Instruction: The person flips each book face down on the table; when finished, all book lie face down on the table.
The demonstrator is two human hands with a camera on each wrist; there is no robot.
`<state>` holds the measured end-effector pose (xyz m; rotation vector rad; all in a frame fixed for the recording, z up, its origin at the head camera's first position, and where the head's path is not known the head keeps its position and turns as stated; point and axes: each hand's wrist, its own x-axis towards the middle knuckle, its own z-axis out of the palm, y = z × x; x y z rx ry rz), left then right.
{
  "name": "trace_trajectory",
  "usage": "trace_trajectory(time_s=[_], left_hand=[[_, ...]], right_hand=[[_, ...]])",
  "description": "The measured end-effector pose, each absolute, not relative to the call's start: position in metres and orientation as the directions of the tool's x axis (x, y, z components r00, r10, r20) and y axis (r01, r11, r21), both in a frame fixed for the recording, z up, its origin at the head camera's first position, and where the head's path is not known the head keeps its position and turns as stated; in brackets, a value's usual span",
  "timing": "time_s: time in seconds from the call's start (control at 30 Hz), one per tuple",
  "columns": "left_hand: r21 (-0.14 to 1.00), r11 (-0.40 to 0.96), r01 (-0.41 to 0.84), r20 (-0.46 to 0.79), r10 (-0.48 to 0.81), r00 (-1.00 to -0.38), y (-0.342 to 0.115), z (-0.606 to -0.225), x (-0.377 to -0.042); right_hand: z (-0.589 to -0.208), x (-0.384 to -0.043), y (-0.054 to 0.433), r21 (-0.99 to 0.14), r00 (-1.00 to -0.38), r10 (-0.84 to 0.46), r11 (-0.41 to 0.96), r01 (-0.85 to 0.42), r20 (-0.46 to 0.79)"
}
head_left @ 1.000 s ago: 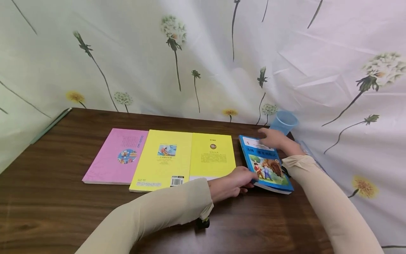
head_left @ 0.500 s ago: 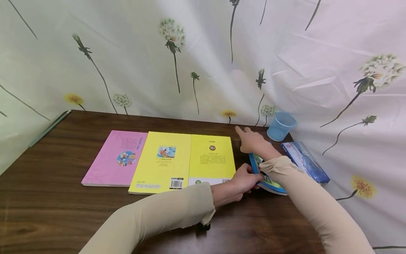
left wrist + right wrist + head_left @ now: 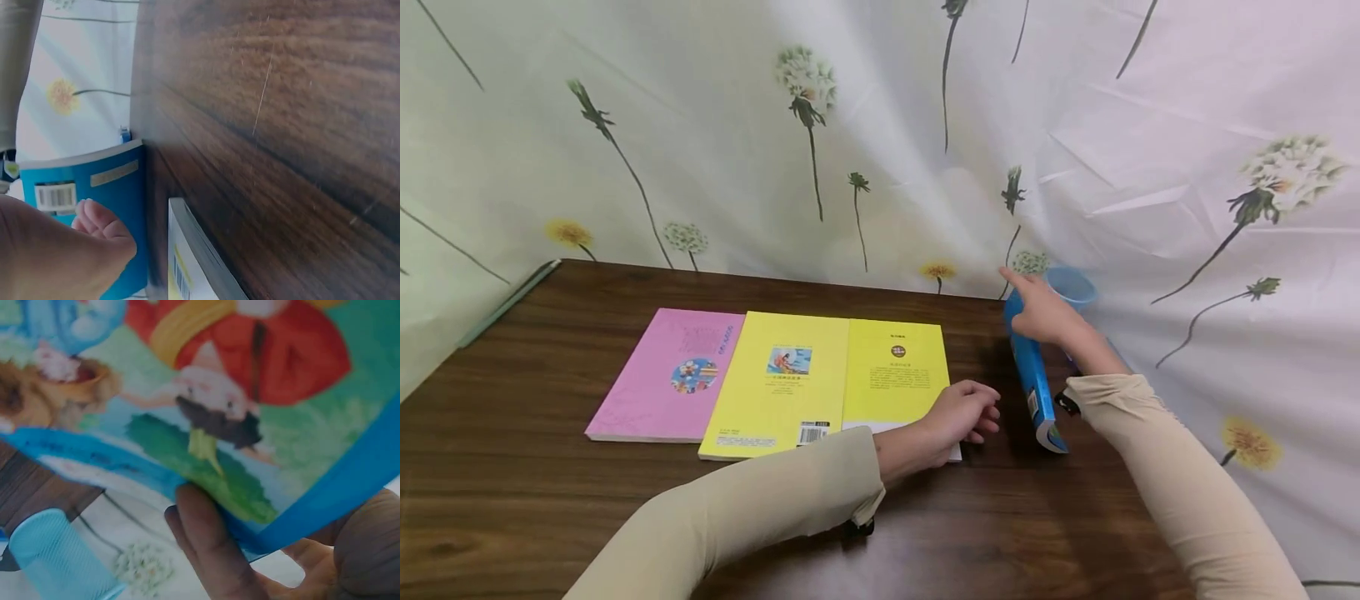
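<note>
My right hand point(image 3: 1047, 315) grips the upper edge of a blue paperback book point(image 3: 1033, 375), which stands on its edge and bends slightly. Its illustrated cover point(image 3: 250, 381) faces the right wrist camera, with my fingertips point(image 3: 206, 531) pressed to the cover's border. To the left of the book, my left hand point(image 3: 955, 417) hovers with loosely bent fingers and holds nothing. In the left wrist view that hand overlaps the blue back cover and its barcode point(image 3: 56, 197).
A pink book point(image 3: 662, 383) and two yellow books point(image 3: 790, 392) point(image 3: 895, 383) lie in a row on the dark wooden table point(image 3: 512, 483). A light blue cup point(image 3: 1072, 287) stands at the back right corner. A dandelion-print curtain point(image 3: 910, 167) rises behind.
The blue book has gone from lying flat to standing on edge. My left hand has let go of its lower left corner, while my right hand has taken hold of its top.
</note>
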<state>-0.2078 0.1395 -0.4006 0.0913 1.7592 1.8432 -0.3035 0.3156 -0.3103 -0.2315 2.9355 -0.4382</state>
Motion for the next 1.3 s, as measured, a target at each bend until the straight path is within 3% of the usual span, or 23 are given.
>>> trace_trajectory(time_s=[0.2, 0.53, 1.07, 1.3], left_hand=[[0.926, 0.069, -0.370, -0.360, 0.446, -0.819, 0.137, -0.400, -0.210], [0.881, 0.150, -0.449, -0.464, 0.462, -0.756, 0.137, -0.398, -0.205], [0.849, 0.068, -0.524, -0.490, 0.471, -0.734, 0.138, -0.403, -0.207], [0.859, 0.071, -0.506, -0.483, 0.436, -0.759, 0.133, -0.408, -0.208]], right_hand=[[-0.299, -0.306, 0.341, -0.475, -0.985, -0.133, 0.877, -0.068, -0.106], [-0.303, -0.292, 0.371, -0.727, -0.973, -0.074, 0.677, 0.114, -0.221], [-0.306, -0.290, 0.384, -0.854, -0.975, -0.064, 0.497, 0.153, -0.212], [-0.309, -0.288, 0.386, -0.836, -0.974, -0.077, 0.530, 0.143, -0.215]])
